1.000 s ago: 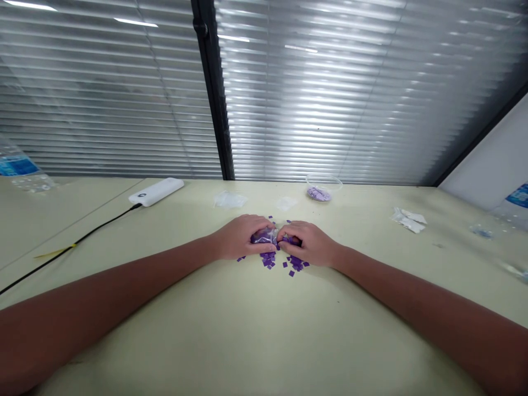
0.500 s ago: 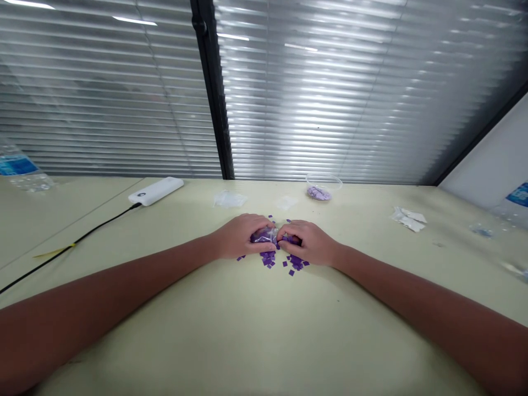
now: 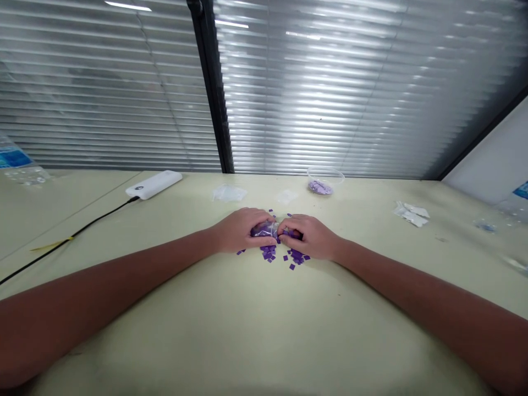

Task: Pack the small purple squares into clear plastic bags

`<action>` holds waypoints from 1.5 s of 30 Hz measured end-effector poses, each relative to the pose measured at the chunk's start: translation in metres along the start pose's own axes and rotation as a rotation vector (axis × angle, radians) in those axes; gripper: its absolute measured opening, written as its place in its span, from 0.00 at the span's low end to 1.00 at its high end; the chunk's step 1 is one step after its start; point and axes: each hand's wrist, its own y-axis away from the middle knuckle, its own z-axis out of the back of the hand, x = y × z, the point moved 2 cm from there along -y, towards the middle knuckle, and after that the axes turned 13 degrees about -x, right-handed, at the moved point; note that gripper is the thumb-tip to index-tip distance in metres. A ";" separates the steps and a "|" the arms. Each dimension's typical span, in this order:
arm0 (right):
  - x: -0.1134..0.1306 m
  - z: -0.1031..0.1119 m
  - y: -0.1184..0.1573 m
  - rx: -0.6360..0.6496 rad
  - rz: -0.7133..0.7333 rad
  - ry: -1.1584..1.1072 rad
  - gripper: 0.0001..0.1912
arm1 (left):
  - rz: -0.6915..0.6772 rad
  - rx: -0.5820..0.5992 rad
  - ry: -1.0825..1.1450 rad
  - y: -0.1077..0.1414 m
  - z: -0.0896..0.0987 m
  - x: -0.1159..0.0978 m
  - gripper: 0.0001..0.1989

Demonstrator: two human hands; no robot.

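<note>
Fingers curled tight, a person's left hand (image 3: 239, 231) and right hand (image 3: 307, 237) clasp a small clear plastic bag (image 3: 264, 230) of purple squares, with loose purple squares (image 3: 268, 252) scattered just in front of the bag on a pale surface (image 3: 264, 313).

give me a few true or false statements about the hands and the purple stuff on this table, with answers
1. The left hand and right hand meet around a clear plastic bag of small purple squares. True.
2. Loose purple squares lie scattered on the pale cream table just below the hands. True.
3. The white rectangular power bank lies right of the hands. False: it lies to their left.
4. The small clear round plastic tub is empty. False: lilac pieces lie in its bottom.
</note>
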 end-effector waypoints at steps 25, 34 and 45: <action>0.001 0.001 0.000 0.006 -0.006 -0.006 0.04 | -0.003 0.005 -0.011 -0.001 0.000 -0.003 0.25; 0.001 0.001 0.000 0.003 0.003 -0.008 0.04 | 0.004 0.011 -0.012 -0.001 0.000 -0.001 0.25; 0.001 0.001 0.000 0.000 -0.009 -0.018 0.04 | 0.000 0.003 -0.011 -0.001 0.000 -0.001 0.26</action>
